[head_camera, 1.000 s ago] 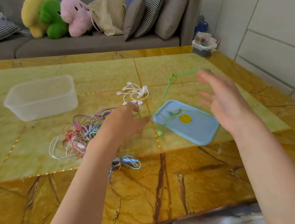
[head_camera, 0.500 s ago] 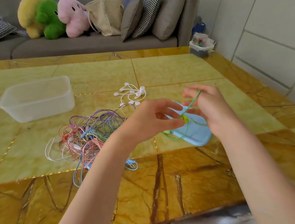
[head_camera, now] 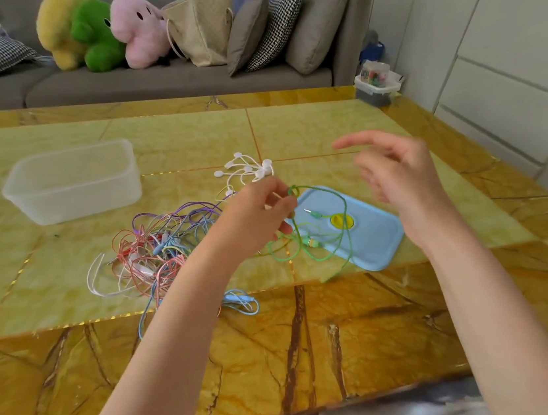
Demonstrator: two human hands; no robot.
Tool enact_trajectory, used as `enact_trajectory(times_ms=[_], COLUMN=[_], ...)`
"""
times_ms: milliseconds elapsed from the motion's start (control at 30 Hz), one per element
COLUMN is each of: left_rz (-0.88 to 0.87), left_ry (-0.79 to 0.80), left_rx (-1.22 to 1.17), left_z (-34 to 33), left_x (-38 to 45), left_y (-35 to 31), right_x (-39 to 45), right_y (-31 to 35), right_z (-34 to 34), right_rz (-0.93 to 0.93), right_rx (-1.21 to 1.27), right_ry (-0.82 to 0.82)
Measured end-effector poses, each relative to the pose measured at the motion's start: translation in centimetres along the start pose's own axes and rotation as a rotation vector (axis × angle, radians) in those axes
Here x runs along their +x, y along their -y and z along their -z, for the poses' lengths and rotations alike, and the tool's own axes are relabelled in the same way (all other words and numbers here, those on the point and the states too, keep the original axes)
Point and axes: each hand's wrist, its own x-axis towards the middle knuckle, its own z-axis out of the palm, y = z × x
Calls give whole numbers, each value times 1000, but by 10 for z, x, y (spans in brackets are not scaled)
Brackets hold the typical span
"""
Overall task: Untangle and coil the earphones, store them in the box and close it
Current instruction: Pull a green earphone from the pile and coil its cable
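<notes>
The left hand (head_camera: 260,216) is pinching the green earphones (head_camera: 321,236) in its grip above the blue lid (head_camera: 373,240), the right hand (head_camera: 396,178) hovering slack-fingered, while the tangled pile (head_camera: 160,249) and empty box (head_camera: 72,182) are waiting on the surface (head_camera: 316,340).

Glossy marble-look table (head_camera: 282,344), frosted plastic box (head_camera: 73,183), smooth blue plastic lid (head_camera: 373,240)

Left hand (head_camera: 260,216) fingers pinched; right hand (head_camera: 401,185) raised, fingers loosely spread.
</notes>
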Motion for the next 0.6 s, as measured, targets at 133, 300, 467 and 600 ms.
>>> enact_trajectory(times_ms=[133, 300, 467, 600], left_rz=[-44, 13, 65, 49], left_ry=[53, -49, -95, -101], left_rx=[57, -219, -462, -369], left_z=[-1, -4, -5, -6], left_x=[-2, 0, -2, -1], left_y=[-3, 0, -4, -3], right_x=[-1, 0, -1, -4], right_y=[-6, -11, -8, -5], right_z=[-12, -20, -19, -18], right_rz=[154, 94, 64, 63], right_rx=[-238, -248, -161, -143], right_ry=[150, 216, 241, 308])
